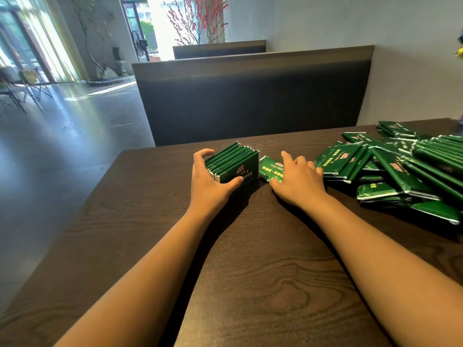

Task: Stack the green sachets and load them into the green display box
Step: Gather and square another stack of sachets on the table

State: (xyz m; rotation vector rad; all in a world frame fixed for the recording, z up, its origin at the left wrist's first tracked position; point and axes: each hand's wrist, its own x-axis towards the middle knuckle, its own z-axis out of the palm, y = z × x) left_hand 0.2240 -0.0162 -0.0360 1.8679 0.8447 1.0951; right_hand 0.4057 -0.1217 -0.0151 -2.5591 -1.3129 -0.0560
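A bundle of green sachets (234, 162) stands on edge on the dark wooden table (250, 246), packed side by side. My left hand (209, 181) grips this bundle, fingers over its left end and thumb against the front sachet. One flat green sachet (269, 167) lies just right of the bundle. My right hand (299, 176) rests on that sachet, thumb under its near edge and fingers spread over it. A loose heap of green sachets (406, 166) covers the table's right side. No green display box is in view.
The table's far edge runs just behind the bundle, with a dark upholstered booth seat (250, 96) beyond it. Grey floor (62, 134) drops away to the left of the table. The wooden surface near me holds only my forearms.
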